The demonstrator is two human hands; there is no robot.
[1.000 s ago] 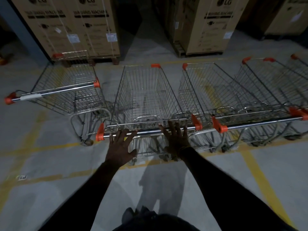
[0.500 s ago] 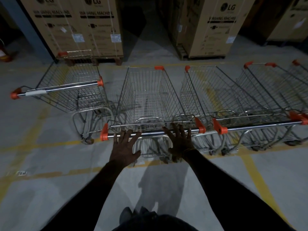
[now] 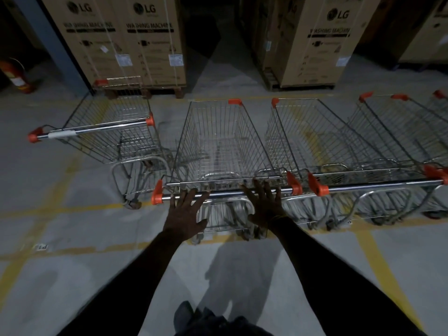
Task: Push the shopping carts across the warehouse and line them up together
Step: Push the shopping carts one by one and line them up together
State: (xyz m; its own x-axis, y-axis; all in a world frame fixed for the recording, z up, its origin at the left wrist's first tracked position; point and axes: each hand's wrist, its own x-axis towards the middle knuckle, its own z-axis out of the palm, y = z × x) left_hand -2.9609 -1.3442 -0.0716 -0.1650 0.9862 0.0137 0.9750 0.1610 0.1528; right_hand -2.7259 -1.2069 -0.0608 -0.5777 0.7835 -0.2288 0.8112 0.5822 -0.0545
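Dim warehouse, grey concrete floor point(image 3: 72, 275) w/ yellow lines. Left hand point(image 3: 184, 214) & right hand point(image 3: 264, 204) both spread flat, fingers over the chrome push bar point(image 3: 225, 194) of the middle silver wire shopping cart point(image 3: 218, 141), not wrapped. Cart sits beside 2+ carts at right; 1 skewed cart point(image 3: 109, 132) at left. Likely light, rigid, free-rolling; best held at the bar. LG washing-machine cartons point(image 3: 126, 40) behind.

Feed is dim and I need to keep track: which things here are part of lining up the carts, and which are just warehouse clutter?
Part of the job:
- middle cart, left hand and right hand open on its handle bar
- carts on the right, side by side
- left cart, set apart and farther forward

Just lying about:
- LG washing machine boxes
- fire extinguisher
- yellow floor lines
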